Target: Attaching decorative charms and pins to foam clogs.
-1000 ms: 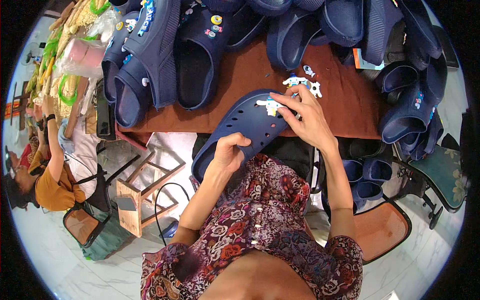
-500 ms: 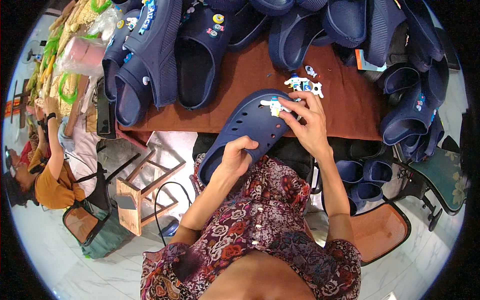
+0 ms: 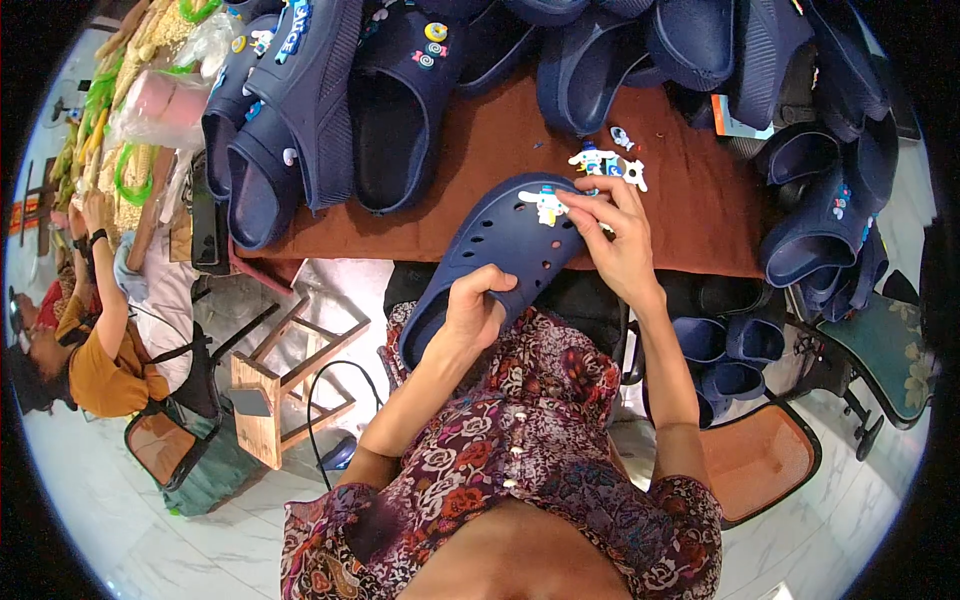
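Brown tabletop [image 3: 480,215] fills the upper middle of the head view, and we see its near edge running just above our lap. Navy clogs [image 3: 330,110] crowd the back and left of it, several with small charms pushed into their holes; more navy clogs [image 3: 830,220] pile at the right edge and hang off it. Bare brown surface stays open only in a patch between those piles, right in front of us.

We hold one navy clog [image 3: 500,250] tilted over the table's near edge, toe end up on the table, heel end down toward our lap. Our left hand [image 3: 475,315] wraps the heel end, fingers curled around the rim. Our right hand [image 3: 615,235] sits on the toe end, fingertips pinched narrow on a white charm [image 3: 547,203] against the perforated upper. A few loose white and blue charms [image 3: 605,162] lie on the table just beyond the right hand.

Below the table on the right, more navy clogs [image 3: 725,350] are stacked, near an orange chair seat [image 3: 760,460]. A clear bag [image 3: 165,100] lies at far left; we cannot tell its contents. A wooden stool [image 3: 285,385] stands on the pale floor left of us. Another person in an orange top [image 3: 100,360] sits at the left edge.
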Motion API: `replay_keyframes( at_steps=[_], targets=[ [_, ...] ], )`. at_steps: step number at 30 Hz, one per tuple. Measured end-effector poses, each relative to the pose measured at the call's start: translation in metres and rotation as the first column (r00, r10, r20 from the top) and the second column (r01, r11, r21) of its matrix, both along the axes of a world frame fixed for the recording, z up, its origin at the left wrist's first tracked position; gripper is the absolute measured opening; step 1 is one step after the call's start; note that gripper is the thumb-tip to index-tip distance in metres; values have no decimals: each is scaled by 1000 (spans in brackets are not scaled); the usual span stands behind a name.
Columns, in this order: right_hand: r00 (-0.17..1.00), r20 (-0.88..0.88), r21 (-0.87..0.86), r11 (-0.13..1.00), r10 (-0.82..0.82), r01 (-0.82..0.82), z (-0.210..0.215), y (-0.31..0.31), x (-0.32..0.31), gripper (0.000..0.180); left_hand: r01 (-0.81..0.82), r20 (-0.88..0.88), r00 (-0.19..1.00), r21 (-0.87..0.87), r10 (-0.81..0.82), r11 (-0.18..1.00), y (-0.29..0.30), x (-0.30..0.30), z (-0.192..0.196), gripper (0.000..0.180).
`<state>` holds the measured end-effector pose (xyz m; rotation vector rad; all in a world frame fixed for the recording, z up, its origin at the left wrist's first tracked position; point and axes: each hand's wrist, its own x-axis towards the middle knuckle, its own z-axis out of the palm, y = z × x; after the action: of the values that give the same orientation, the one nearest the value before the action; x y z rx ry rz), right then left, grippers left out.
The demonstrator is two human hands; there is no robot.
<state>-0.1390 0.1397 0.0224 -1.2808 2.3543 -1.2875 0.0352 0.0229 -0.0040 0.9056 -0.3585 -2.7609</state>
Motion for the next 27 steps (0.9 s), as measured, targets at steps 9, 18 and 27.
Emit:
replay_keyframes(
  at_steps=[9,18,27],
  targets=[
    [1000,-16,14,1000,21,-21,1,4,-1,22,-16,4,1000,-42,17,999,0,-7,14,45],
    [943,-18,-108,939,-331,328,-31,31,-34,16,2,47,999,-103,3,995,2,3,11,56],
    [945,-225,151,950,-236,273,-44,7,-94,26,-23,-71,997,-85,17,996,3,0,4,54]
  ],
)
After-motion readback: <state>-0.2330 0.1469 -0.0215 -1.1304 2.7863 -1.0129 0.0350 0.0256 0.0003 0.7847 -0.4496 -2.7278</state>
